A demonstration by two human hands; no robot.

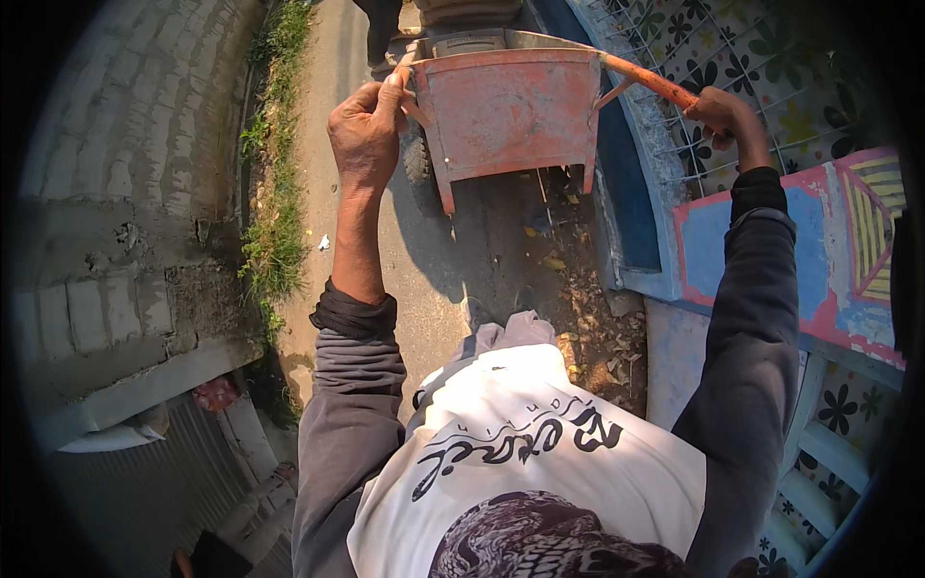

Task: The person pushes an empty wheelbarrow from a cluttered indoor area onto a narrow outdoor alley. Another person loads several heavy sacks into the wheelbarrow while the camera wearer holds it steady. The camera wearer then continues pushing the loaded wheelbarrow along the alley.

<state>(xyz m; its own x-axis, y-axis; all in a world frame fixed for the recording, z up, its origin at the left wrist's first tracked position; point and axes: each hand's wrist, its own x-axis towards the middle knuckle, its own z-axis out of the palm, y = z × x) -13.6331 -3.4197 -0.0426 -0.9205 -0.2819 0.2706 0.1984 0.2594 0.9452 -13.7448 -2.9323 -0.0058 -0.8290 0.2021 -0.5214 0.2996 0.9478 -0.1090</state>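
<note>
A worn red-orange handcart stands in front of me, its painted back panel facing me. My left hand is closed around the end of its left handle. On the other side, my right hand grips the orange right handle, which slants outward from the cart's rim. One tyre shows at the cart's left side. A grey container sits inside the cart, mostly hidden by the panel. Both my arms are stretched forward in dark sleeves.
A narrow paved path runs ahead. Grass and a block wall line its left. At right stand a painted blue-and-pink wall and a metal grille. Dry leaves litter the right edge. Another person's dark-clothed leg shows beyond the cart.
</note>
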